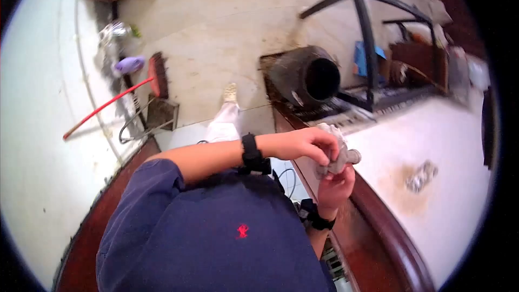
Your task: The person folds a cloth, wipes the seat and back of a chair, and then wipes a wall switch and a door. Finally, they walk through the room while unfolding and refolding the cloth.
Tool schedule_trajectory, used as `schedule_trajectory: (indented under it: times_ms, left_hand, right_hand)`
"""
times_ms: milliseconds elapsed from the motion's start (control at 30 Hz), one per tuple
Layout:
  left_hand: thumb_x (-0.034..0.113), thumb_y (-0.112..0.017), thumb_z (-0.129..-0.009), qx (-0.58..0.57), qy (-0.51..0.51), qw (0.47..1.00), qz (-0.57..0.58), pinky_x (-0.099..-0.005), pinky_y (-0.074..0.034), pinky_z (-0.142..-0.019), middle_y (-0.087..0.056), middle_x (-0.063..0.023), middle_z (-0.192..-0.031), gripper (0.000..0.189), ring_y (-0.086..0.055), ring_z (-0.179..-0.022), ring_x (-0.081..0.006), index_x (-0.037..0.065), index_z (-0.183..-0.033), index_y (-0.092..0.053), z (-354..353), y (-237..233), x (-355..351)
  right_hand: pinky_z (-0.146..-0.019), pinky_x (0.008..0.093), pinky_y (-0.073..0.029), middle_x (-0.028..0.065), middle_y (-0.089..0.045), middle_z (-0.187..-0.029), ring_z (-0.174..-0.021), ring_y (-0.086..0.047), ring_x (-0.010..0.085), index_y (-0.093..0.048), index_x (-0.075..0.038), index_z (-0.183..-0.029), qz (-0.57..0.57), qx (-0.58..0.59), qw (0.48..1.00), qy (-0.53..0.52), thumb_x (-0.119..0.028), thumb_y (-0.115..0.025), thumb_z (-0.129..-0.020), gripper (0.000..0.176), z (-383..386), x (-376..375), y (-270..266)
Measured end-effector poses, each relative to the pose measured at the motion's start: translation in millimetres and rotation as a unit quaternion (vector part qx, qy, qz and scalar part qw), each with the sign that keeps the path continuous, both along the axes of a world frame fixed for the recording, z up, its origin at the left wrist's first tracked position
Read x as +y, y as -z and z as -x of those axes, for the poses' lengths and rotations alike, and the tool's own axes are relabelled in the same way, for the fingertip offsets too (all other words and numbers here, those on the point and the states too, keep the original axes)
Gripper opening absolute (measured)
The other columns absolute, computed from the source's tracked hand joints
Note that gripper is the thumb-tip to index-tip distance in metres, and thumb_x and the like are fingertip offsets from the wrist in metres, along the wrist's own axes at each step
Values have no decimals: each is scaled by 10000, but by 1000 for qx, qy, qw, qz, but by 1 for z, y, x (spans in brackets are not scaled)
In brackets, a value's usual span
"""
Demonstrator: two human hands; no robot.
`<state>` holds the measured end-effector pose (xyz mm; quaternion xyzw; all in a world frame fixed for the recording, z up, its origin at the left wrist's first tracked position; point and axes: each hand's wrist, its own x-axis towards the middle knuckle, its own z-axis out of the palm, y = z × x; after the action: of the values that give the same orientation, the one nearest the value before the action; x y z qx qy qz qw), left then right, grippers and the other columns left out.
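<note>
A small grey, lumpy piece (341, 154) with a round, ridged knob at one end is between my two hands, over the dark wooden edge of the table. My left hand (305, 145) reaches across from the left, its fingers curled and pinching the near side of this piece. From below, my right hand (335, 188) grips its lower part, fingertips closed against it. My fingers hide some of its shape. To the right, a shiny silvery, lumpy piece (421, 177) lies on the white tabletop (378, 151) beside a patch of brown powder.
A dark round vessel (305, 75) lies on its side beyond the table edge, near a black metal frame (367, 43). On the left are a red-handled broom (111, 107), a dustpan (162, 112) and a purple item (128, 65). Dark red wood (373, 227) borders the tabletop.
</note>
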<state>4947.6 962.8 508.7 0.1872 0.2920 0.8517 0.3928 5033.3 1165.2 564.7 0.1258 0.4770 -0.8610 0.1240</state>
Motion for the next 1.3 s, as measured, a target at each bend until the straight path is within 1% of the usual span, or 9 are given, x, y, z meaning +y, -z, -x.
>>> schedule_trajectory:
  times_ms: [33,100,133,200,233,367,500,800,1300]
  left_hand:
    - [191,-715,-876,17,-5,1000,16,-279,-476,-867,-649,-6,-975,250,-576,-937,-93,13,-1039,-649,15,-1,-14]
    - [171,-707,-893,-8,-22,999,37,-272,-494,-807,-668,-5,-900,197,-602,-880,-92,2,-982,-661,28,-8,-35]
    - [154,-700,-899,-23,-17,998,48,-271,-501,-782,-678,-9,-875,171,-614,-850,-92,-2,-964,-670,40,-8,-47]
    - [111,-686,-910,-41,-27,995,87,-275,-517,-738,-701,-23,-821,120,-640,-778,-94,-8,-917,-692,62,-13,-69]
    - [106,-696,-903,-22,-52,988,140,-270,-516,-746,-691,-25,-819,114,-634,-786,-87,-8,-900,-694,74,-16,-85]
    - [127,-673,-890,-83,-146,962,217,-272,-496,-707,-669,-38,-790,154,-626,-770,-127,-11,-826,-693,124,-30,-152]
    - [168,-609,-879,12,-253,903,347,-283,-486,-576,-666,-81,-742,233,-615,-631,-161,-38,-785,-666,193,-49,-233]
    - [281,-590,-815,-13,-379,868,322,-256,-326,-487,-540,-52,-551,308,-454,-500,-119,5,-678,-577,400,-70,-299]
    - [191,-631,-889,-30,-429,839,333,-219,-358,-620,-586,24,-764,163,-485,-680,-62,39,-831,-641,640,-95,-407]
  right_hand:
    - [-841,317,-529,122,-636,-1128,-1015,-626,181,-524,26,-1250,-115,-144,974,133,-294,-541,-1036,386,6,-3,12]
    - [-923,333,-517,187,-609,-1218,-1081,-614,221,-440,80,-1366,-434,190,872,-122,-276,-558,-1040,497,24,-7,18]
    - [-923,333,-517,187,-609,-1218,-1081,-614,221,-440,80,-1366,-429,183,876,-121,-276,-558,-1040,497,38,-19,20]
    - [-758,309,-566,147,-663,-1063,-876,-665,197,-526,58,-1271,-32,-150,988,36,-359,-517,-1050,472,67,-44,24]
    - [-458,275,-493,108,-679,-901,-650,-644,156,-596,-2,-1141,148,-204,965,-70,-386,-375,-1070,449,98,-52,21]
    - [-462,304,-496,124,-673,-791,-607,-636,215,-631,19,-1034,188,-149,961,-141,-280,-433,-1057,359,184,-137,25]
    - [-700,336,-570,157,-722,-881,-693,-687,222,-633,29,-1020,221,-91,923,-302,-227,-521,-1033,280,284,-211,38]
    - [-928,351,-534,148,-737,-1041,-1008,-707,230,-644,45,-1119,243,91,868,-423,-241,-519,-1036,322,538,-280,22]
    - [-865,337,-521,106,-725,-949,-895,-658,180,-675,39,-1003,16,132,882,-453,-177,-569,-990,241,829,-394,-17]
